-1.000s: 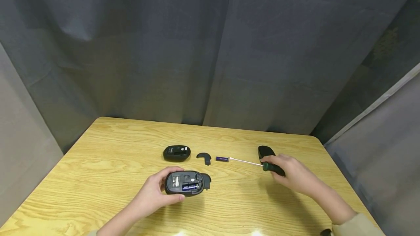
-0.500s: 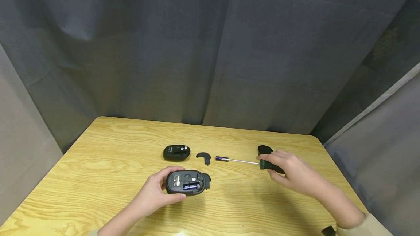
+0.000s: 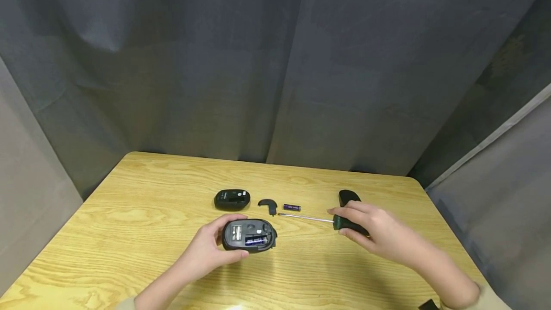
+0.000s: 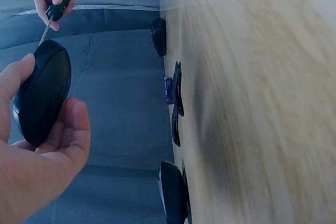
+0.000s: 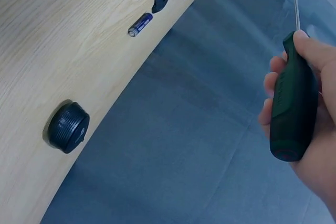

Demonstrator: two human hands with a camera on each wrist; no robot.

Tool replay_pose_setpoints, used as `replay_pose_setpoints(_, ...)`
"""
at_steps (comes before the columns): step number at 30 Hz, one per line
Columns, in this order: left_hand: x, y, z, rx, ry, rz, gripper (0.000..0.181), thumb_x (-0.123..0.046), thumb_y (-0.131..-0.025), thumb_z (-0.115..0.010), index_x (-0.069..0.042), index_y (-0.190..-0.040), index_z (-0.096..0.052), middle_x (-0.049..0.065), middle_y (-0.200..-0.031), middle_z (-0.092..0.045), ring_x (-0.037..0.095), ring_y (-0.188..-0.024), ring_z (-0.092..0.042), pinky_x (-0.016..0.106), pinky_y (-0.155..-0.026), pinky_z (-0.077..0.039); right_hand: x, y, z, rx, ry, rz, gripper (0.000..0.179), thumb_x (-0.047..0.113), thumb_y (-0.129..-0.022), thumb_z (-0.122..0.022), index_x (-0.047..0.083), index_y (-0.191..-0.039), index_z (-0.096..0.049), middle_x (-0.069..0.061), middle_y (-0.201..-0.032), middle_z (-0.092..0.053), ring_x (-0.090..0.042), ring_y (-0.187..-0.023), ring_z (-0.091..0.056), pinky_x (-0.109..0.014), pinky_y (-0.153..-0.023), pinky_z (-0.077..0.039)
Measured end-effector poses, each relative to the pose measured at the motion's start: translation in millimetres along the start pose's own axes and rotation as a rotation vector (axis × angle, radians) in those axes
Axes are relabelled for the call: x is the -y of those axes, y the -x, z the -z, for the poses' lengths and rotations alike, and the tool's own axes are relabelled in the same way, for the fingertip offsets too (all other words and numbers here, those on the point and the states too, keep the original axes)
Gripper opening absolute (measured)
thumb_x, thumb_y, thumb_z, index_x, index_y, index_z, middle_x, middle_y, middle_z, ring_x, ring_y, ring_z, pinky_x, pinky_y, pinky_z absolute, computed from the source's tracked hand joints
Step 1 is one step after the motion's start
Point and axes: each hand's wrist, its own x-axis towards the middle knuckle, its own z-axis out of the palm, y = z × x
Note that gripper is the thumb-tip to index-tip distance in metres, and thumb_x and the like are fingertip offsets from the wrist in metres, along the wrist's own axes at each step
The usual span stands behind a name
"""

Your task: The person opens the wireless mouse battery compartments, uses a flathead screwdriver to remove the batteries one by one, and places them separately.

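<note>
Underside up, a black computer mouse [image 3: 248, 236] is held above the table by my left hand [image 3: 211, 243], thumb on the near edge and fingers on the far one. A blue battery [image 3: 256, 240] lies in its uncovered compartment. My right hand [image 3: 379, 228] grips the dark green handle of a screwdriver [image 5: 294, 103]. In the head view, the screwdriver's shaft [image 3: 307, 217] points left and its tip is just beyond the mouse's right end; I cannot tell whether they touch. A loose blue battery [image 3: 292, 207] lies on the table behind the shaft.
A second mouse [image 3: 232, 199] lies underside up at the back, beside a black battery cover [image 3: 269, 204]. Another black cover [image 4: 176, 129] shows in the left wrist view. A rounded black object [image 5: 68, 127] with a ribbed side stands at the right on the wooden table [image 3: 150, 204].
The screwdriver has moved left and nearer, its tip passing from the loose battery toward the held mouse. The left hand has shifted the mouse slightly right and away.
</note>
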Motion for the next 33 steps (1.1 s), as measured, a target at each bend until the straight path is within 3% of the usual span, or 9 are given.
replay_pose_setpoints(5,-3.2,-1.8,-1.9,-0.009,-0.02,-0.002,0.069,-0.017,-0.065,-0.086,-0.02,-0.126,-0.055,0.011,-0.125,-0.058,0.021,-0.1,-0.062,0.022,-0.087,-0.051,4,-1.2,0,-0.037,0.042,0.077,0.047,0.021,-0.077,-0.077,0.019,-0.121,-0.061,0.016,-0.088,-0.054,0.003,-0.071,-0.045,-0.009,-0.062,-0.039)
replay_pose_setpoints(9,-5.9,-2.8,-2.6,-0.014,-0.039,0.006,0.069,-0.018,-0.065,-0.086,-0.021,-0.126,-0.055,0.011,-0.124,-0.058,0.019,-0.099,-0.062,0.022,-0.085,-0.052,6,-2.2,-3,-0.069,0.045,0.106,0.032,0.037,-0.086,-0.065,0.019,-0.112,-0.061,0.015,-0.095,-0.06,-0.001,-0.077,-0.054,-0.017,-0.067,-0.047)
replay_pose_setpoints(13,-8.9,-3.4,-4.2,-0.018,-0.055,0.003,0.068,-0.016,-0.065,-0.086,-0.022,-0.125,-0.055,0.011,-0.123,-0.059,0.019,-0.098,-0.063,0.023,-0.084,-0.053,7,-3.5,-6,-0.094,0.053,0.128,0.03,0.043,-0.088,-0.058,0.019,-0.106,-0.062,0.014,-0.096,-0.061,-0.003,-0.08,-0.057,-0.021,-0.068,-0.048)
replay_pose_setpoints(27,-10.2,-4.5,-6.7,-0.059,-0.155,-0.007,0.068,-0.025,-0.061,-0.089,-0.026,-0.121,-0.057,0.008,-0.116,-0.063,0.015,-0.089,-0.063,0.022,-0.075,-0.054,12,-10.7,-5,-0.067,0.12,0.12,0.04,0.05,-0.094,-0.039,0.022,-0.101,-0.067,0.017,-0.097,-0.063,-0.001,-0.084,-0.058,-0.023,-0.069,-0.049)
replay_pose_setpoints(30,-9.1,-4.2,-7.4,-0.065,-0.168,-0.007,0.069,-0.024,-0.06,-0.089,-0.027,-0.121,-0.058,0.009,-0.116,-0.063,0.015,-0.086,-0.063,0.022,-0.071,-0.055,13,-11.8,-6,-0.083,0.146,0.152,0.031,0.046,-0.092,-0.051,0.021,-0.101,-0.068,0.015,-0.096,-0.064,-0.003,-0.084,-0.058,-0.024,-0.069,-0.05)
replay_pose_setpoints(33,-7.7,-4.4,-8.2,-0.067,-0.172,-0.008,0.069,-0.022,-0.06,-0.089,-0.027,-0.121,-0.058,0.01,-0.117,-0.063,0.014,-0.085,-0.064,0.022,-0.069,-0.055,13,-13.5,-6,-0.114,0.168,0.194,0.024,0.035,-0.083,-0.069,0.02,-0.101,-0.068,0.012,-0.094,-0.065,-0.007,-0.083,-0.059,-0.026,-0.067,-0.049)
